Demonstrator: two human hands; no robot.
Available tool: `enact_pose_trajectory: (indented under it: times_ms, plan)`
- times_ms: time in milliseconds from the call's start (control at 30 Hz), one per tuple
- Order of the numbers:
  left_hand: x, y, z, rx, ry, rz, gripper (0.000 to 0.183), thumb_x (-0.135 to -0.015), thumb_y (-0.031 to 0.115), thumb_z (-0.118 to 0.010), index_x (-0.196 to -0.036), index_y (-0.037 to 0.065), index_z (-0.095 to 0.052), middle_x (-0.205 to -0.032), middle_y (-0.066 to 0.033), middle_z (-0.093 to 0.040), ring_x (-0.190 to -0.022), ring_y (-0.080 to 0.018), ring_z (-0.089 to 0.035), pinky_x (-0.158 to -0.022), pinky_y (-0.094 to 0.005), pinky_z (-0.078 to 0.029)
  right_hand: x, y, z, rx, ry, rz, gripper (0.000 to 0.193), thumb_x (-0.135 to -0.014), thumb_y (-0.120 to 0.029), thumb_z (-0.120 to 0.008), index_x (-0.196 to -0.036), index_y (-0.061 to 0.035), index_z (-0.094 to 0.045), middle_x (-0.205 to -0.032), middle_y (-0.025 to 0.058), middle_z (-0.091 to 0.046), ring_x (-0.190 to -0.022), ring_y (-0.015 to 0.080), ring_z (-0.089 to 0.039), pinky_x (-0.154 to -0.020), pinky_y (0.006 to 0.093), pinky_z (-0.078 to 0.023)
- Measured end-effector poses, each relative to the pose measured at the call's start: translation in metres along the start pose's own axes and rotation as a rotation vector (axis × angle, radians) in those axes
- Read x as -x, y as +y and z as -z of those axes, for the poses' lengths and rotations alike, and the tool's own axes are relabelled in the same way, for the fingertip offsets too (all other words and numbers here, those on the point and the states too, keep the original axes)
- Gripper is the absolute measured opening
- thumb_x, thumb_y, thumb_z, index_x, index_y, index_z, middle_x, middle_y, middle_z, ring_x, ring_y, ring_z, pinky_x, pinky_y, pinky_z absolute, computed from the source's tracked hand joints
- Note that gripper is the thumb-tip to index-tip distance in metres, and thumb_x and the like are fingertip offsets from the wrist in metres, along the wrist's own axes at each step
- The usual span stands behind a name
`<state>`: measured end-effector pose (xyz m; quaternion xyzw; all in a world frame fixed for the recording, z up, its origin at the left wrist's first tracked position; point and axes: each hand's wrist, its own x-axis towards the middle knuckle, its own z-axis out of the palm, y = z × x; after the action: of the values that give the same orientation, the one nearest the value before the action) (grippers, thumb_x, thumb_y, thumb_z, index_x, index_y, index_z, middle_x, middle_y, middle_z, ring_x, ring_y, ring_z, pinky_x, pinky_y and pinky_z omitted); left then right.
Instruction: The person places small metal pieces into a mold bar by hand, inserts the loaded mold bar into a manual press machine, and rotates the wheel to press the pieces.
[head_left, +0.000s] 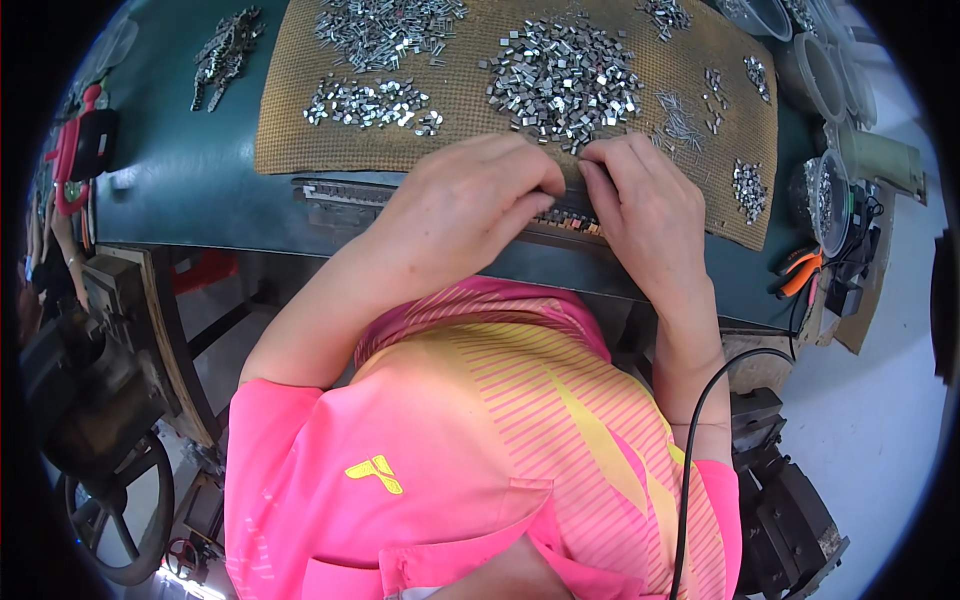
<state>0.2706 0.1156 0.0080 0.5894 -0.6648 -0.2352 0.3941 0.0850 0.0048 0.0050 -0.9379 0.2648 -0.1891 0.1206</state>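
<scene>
My left hand [478,192] is bent over a long, narrow metal fixture [335,195] at the table's near edge. Its thumb and fingertips are drawn together; anything between them is too small to make out. Just to its right, my right hand [645,205] curls in a pinch at the mat's lower edge, beside a large pile of small square metal pieces [562,85]. What its fingertips hold is hidden. Small copper-coloured and silvery parts [572,220] sit in a row along the fixture between the hands.
A brown textured mat [330,150] carries piles of metal pins [385,30], shiny small pieces [365,103] and thin pins [680,120]. Linked metal strips [225,55] lie left on the green table [170,190]. Orange-handled pliers [798,272] and plastic tubs [830,205] are right. A black cable [700,400] hangs in front.
</scene>
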Motion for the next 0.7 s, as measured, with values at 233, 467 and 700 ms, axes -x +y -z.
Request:
enact_pose_trajectory:
  times_ms: [233, 467, 700]
  plan:
    - [0.001, -0.001, -0.011, -0.020, -0.066, -0.111, 0.011, -0.088, 0.004, -0.071, -0.098, 0.002, -0.068, -0.094, -0.0103, -0.066, -0.091, -0.0324, -0.064, -0.079, -0.0423, -0.051, 0.003, 0.004, 0.001, -0.094, 0.004, 0.015, 0.009, -0.089, -0.009, -0.073, -0.096, -0.0093, -0.068, -0.086, 0.0065, -0.061, -0.080, 0.0264, -0.067, -0.067, 0.0386, -0.054]
    - [-0.010, -0.011, 0.007, -0.103, -0.023, -0.025, 0.013, -0.091, 0.007, -0.070, -0.103, 0.003, -0.069, -0.095, -0.0116, -0.066, -0.094, -0.0326, -0.065, -0.080, -0.0408, -0.052, 0.005, 0.004, 0.002, -0.054, -0.003, 0.000, 0.010, -0.088, -0.009, -0.074, -0.097, -0.0091, -0.068, -0.087, 0.0064, -0.060, -0.080, 0.0270, -0.066, -0.067, 0.0393, -0.054]
    - [-0.021, -0.019, 0.000, -0.397, 0.042, -0.095, 0.014, -0.088, 0.012, -0.074, -0.099, 0.006, -0.067, -0.090, -0.0089, -0.062, -0.089, -0.0304, -0.063, -0.076, -0.0413, -0.053, 0.005, 0.002, 0.003, -0.061, -0.049, -0.044, 0.011, -0.091, -0.009, -0.073, -0.099, -0.0068, -0.066, -0.092, 0.0072, -0.065, -0.081, 0.0277, -0.067, -0.069, 0.0378, -0.052]
